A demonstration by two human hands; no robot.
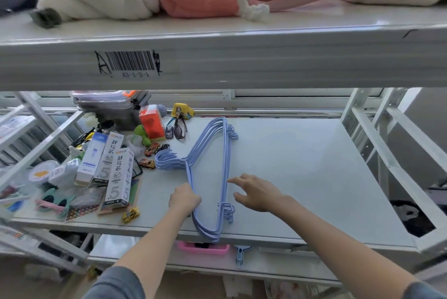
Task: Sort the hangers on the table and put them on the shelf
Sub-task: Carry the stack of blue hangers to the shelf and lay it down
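One head camera, worn high, looked forward and down, close to a grey shelf point(302, 165), upper shelf edge point(217, 61) crossed the top, arms reached in from below, floor seen at the bottom.

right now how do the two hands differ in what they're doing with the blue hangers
The left hand is closed around one side of the blue hangers, gripping the stack; the right hand is open, fingers spread, and grips nothing. The left sits at the stack's sloping arms; the right is by its straight bars. Both are bare and over the shelf.
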